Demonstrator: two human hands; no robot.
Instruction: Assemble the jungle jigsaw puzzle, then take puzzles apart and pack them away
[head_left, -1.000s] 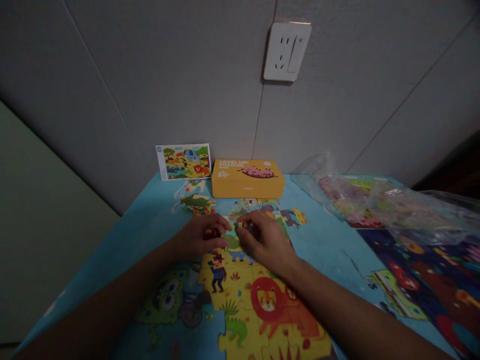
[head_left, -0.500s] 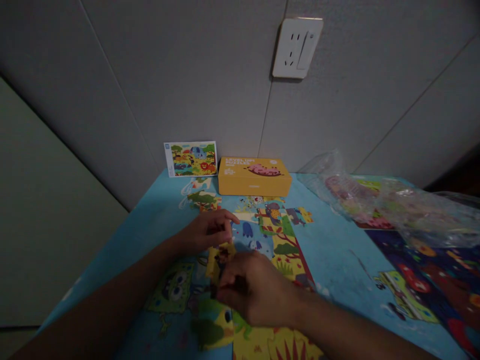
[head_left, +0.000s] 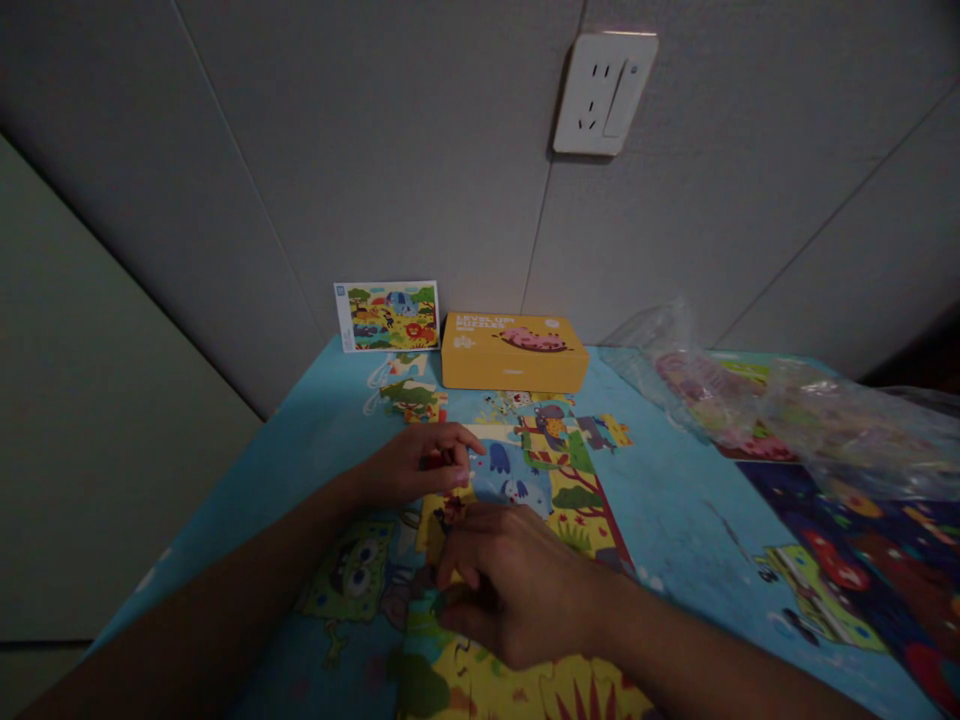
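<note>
There are two hands (head_left: 416, 464) (head_left: 521, 585), one box (head_left: 514, 352), one socket (head_left: 606, 95).

A colourful, partly joined animal puzzle (head_left: 576, 525) lies flat on the tabletop (head_left: 675, 535).

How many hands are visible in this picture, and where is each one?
2: the right hand is over the puzzle, nearer; the left hand is farther away, at its left edge.

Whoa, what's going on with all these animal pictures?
A person has both hands at a jigsaw puzzle with many pieces joined. The left hand is by the blue elephant, and the right hand is curled low over the puzzle; whether either holds a piece is hard to see. More pieces lie farther back, near a yellow box and an upright picture card.
</note>
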